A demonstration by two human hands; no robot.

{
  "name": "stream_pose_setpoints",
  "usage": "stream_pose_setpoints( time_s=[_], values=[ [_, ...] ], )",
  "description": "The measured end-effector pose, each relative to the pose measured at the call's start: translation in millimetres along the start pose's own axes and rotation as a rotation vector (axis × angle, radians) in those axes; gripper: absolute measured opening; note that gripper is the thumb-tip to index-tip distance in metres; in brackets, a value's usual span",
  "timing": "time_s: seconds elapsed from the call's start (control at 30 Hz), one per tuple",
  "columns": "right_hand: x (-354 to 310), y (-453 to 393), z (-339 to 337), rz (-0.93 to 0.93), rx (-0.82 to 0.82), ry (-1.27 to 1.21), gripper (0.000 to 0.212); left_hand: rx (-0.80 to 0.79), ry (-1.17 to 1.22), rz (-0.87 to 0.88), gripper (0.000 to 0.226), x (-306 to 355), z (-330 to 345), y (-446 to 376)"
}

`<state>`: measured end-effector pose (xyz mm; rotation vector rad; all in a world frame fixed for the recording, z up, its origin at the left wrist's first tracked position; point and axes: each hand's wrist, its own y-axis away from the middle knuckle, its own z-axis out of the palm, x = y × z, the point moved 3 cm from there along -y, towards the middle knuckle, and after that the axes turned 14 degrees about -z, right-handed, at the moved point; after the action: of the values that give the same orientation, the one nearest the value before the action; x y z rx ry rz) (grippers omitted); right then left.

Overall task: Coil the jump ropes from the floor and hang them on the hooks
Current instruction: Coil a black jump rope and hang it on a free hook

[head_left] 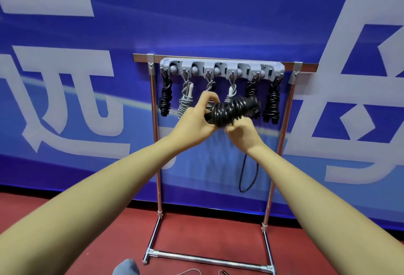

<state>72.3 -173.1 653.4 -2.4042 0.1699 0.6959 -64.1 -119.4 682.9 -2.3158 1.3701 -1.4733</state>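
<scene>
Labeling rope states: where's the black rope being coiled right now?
Head view, centre: the black jump rope is held between the left hand and right hand, in front of the hook rack, its loose end dangling below the right wrist.

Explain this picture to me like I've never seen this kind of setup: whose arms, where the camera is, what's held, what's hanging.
The camera sits on a person's head, looking forward and down, so the two bare arms are theirs. The left hand and right hand both grip a coiled black jump rope; a loose loop of it dangles below. Behind stands a metal rack with a grey hook strip. Rope bundles, black and grey, already hang from its hooks. On the red floor, bits of more rope show at the bottom edge.
</scene>
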Motion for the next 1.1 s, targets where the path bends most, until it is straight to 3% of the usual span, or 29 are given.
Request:
stream_pose_setpoints(
  time_s=[0.07,0.13,0.3,0.43,0.6,0.8,0.93,1.03,1.1],
  values=[
    [-8,-3,3,0.054,-0.052,0.012,0.033,0.027,0.117,-0.144,0.035,7,6,-4],
    [-11,-1,7,0.065,-0.17,0.098,0.035,0.061,0.102,-0.254,0.034,8,11,-13],
    [-3,11,9,-0.025,-0.299,0.244,0.031,0.139,-0.5,-0.307,0.047,-8,13,-21],
    [-15,24,18,-0.089,-0.434,0.199,0.033,0.134,-0.806,-0.389,0.058,-23,28,-16],
    [-17,40,28,-0.163,-0.573,0.358,0.033,0.049,-1.108,-0.316,0.056,-49,41,-1],
    [-30,41,25,-0.401,-0.514,0.681,0.026,-0.097,-1.268,-0.206,0.03,-72,41,9],
    [-21,39,22,-0.286,-0.457,0.55,0.029,-0.212,-1.326,-0.047,0.019,-71,38,14],
    [-14,46,29,-0.228,-0.524,0.452,0.045,-0.279,-1.391,0.087,0.019,-67,35,20],
    [-13,52,35,-0.227,-0.57,0.402,0.04,-0.3,-1.379,0.143,0.02,-64,30,22]
  ],
)
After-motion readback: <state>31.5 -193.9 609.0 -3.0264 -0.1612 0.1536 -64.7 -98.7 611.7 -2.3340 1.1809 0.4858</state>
